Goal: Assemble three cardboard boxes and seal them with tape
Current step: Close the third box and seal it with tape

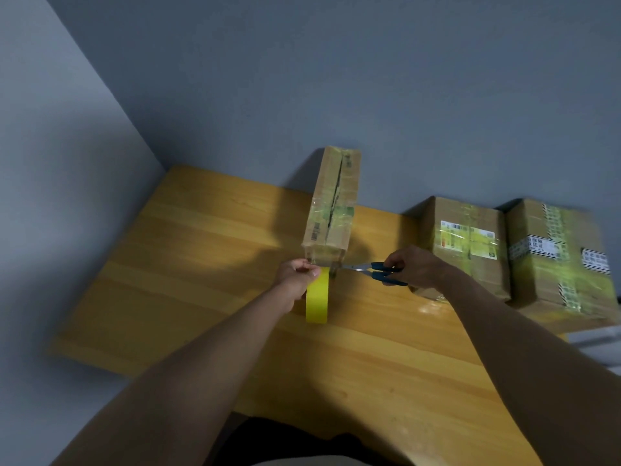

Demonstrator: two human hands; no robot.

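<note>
Left hand [297, 274]: fingers [311, 271] curled and pinching the tape just at the near bottom corner of the narrow box [332, 210], w/ the yellow tape roll [317, 299] standing on edge right below the hand, on the table [201, 280]. Right hand [415, 267]: fingers [391, 264] clamped through the blue handles of the scissors [373, 271], blades pointing left and reaching the same box corner, at the strip btwn roll and box. Can't tell if the blades are apart or together, too small and blurred.

Narrow box stands tall in the middle of the table, back against the grey wall [336, 79]. Its facing seam is taped over w/ clear and greenish tape, a dark gap showing along the seam; contents not visible.

Two more boxes on the right, by the wall: middle box [467, 243] w/ a white and yellow label, and right box [557, 257] w/ striped labels, touching side by side. Both closed and wrapped in yellowish tape, so nothing inside can be seen.

Count: 3 boxes, 1 tape roll, 1 pr scissors, 2 bare hands.
</note>
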